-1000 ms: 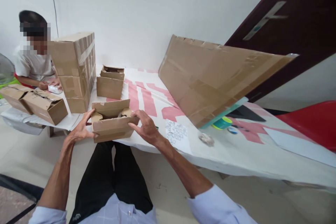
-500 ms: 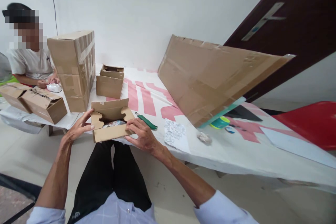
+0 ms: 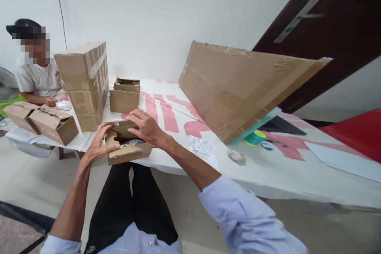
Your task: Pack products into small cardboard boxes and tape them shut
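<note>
A small open cardboard box sits at the table's near edge in front of me, with some clear-wrapped contents partly visible inside. My left hand grips its left side, fingers at the back corner and thumb over the side flap. Above the box's back right part is my right hand, palm down, fingers stretched and thumb apart. It covers the right side flap and part of the raised back flap. Whether its fingertips touch the back flap is unclear. The green cutter is hidden behind my right hand and forearm.
Taped boxes are stacked behind on the left, beside another open box. A large cardboard panel leans at the right. Near it lie a patterned sheet and tape roll. A co-worker sits far left.
My right hand has moved from the box's front right corner up and back, over the rear flap. My left hand has come further around the left side. The view has shifted slightly.
</note>
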Tool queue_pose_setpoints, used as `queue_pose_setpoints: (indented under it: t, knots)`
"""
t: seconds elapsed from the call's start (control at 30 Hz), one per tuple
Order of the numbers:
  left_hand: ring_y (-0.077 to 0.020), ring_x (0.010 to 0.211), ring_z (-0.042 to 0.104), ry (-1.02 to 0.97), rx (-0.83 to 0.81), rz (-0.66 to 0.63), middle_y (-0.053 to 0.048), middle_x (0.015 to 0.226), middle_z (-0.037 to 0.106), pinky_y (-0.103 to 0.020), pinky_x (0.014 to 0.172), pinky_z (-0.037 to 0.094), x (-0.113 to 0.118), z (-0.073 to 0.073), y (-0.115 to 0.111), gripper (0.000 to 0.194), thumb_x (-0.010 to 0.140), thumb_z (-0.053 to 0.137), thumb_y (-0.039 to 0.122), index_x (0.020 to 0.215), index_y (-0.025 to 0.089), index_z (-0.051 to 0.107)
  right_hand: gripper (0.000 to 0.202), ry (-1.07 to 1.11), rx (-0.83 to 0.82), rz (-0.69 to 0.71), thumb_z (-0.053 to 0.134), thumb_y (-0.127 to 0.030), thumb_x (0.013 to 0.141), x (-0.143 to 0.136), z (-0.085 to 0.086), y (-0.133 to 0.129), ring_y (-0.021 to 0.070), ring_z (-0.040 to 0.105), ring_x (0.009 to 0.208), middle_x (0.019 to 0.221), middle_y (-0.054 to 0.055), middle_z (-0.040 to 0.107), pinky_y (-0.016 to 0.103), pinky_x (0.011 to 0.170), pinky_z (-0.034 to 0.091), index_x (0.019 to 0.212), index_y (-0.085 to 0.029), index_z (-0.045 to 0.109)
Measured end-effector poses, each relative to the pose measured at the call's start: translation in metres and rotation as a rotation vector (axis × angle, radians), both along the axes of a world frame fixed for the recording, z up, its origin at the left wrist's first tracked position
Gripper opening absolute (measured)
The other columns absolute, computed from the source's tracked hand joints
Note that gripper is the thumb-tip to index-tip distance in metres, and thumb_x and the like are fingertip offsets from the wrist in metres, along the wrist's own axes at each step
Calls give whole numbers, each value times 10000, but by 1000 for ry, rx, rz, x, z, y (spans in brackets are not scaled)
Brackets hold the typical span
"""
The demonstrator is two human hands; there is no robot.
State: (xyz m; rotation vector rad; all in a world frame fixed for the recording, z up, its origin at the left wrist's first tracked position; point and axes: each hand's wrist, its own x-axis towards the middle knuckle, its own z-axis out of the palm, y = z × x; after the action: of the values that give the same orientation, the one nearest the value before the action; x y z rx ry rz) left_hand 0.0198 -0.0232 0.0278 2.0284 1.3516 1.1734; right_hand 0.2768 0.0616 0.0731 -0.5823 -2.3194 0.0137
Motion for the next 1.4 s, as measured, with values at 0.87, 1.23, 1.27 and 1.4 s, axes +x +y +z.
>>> queue_pose_setpoints:
  t: [0.87,1.23,1.27,1.4]
  knots:
    - [-349,1420,501,42,45,3,-118,1463,463,-546,1227,427,4,-3,-2,635,856,779,581,1367,264,574,316,691,-997,21,790,-473,781,-31,17,30,99,577,553,633,-5,684,218,541,505,716,-195,655]
    - [-395,1402,538,100,-18,100,-127,1490,489,-581,1110,544,-3,9,15,742,753,767,686,1338,258,605,403,624,-546,-478,629,-583,898,146,-37,-5,151,636,637,722,25,709,286,625,546,787,-203,700]
    - [-402,1379,557,102,-18,109,-130,1478,498,-584,1086,563,-4,9,19,751,729,773,693,1321,258,618,399,579,-511,-620,589,-565,910,176,-44,-6,157,641,646,715,24,703,288,628,542,781,-202,689]
    - [-425,1325,589,111,2,176,-137,1444,525,-604,1030,599,-3,10,28,759,653,765,716,1251,261,659,285,489,-382,-1004,520,-406,912,282,-63,-10,191,631,698,701,43,683,314,687,519,750,-202,636]
